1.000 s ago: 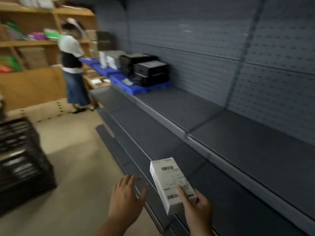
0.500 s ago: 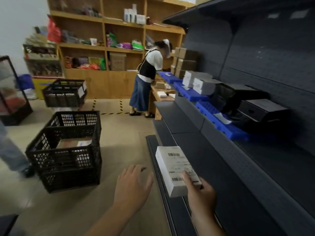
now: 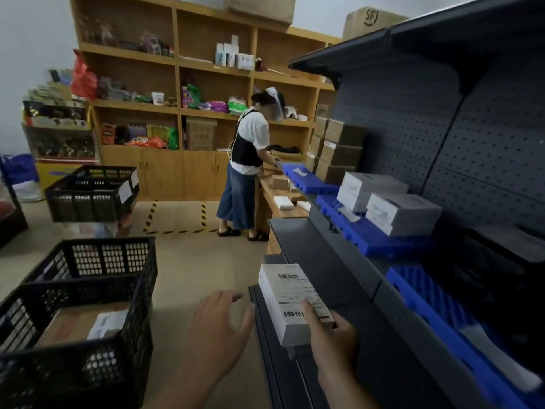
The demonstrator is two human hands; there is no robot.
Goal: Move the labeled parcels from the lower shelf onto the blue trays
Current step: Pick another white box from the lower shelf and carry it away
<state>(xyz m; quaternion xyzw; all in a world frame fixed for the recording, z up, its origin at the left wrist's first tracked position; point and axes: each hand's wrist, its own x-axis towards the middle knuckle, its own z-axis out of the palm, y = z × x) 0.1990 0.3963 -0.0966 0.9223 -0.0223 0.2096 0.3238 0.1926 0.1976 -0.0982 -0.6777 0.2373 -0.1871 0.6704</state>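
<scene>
— Blue trays [image 3: 365, 231] are in my view now; a second ago I saw mostly bare grey shelf, and they sat far off. I've swung left along the aisle.

— And the parcel [image 3: 290, 302]?

— Same as before, in my right hand [image 3: 330, 335], thumb across the label, fingers wrapped beneath. It's in the air over the lower shelf [image 3: 312, 252], well short of any tray.

— Left hand [image 3: 218, 329]?

— Spread wide, holding nothing, just beside the parcel, above the floor.

— So what does the turn buy you?

— I'd say the pick is done and I'm carrying. The nearest tray [image 3: 436, 308] shows bare ridges; the farther one already bears white boxes [image 3: 404, 212].
</scene>
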